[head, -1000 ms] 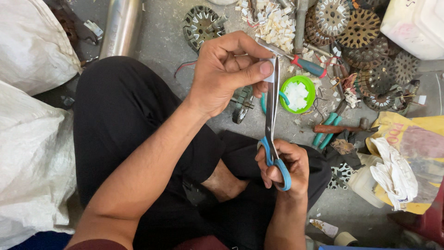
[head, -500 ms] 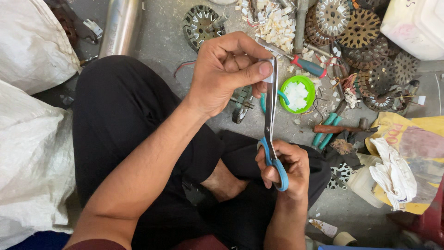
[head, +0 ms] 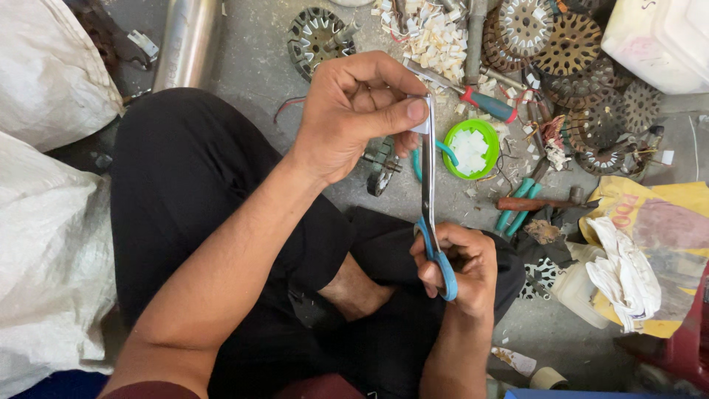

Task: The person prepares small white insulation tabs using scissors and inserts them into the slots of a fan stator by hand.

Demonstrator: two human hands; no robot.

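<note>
Seated cross-legged on a concrete floor [head: 258, 66], a person in black trousers works over their lap. White sacks [head: 44, 244] lie at the person's left; round slotted metal discs [head: 569, 66] crowd the floor ahead. Left hand [head: 354, 118] is raised, thumb and fingers pinched shut on a small white strip [head: 421, 122]. Right hand [head: 454, 270], lower, is clamped around blue-handled scissors [head: 430, 199], blades pointing up to the strip. Beside them sits a green lid [head: 471, 149] of white bits.

Yellow printed bag [head: 668, 214] right; white sacks [head: 44, 244] left; white container [head: 657, 37] top right
</note>
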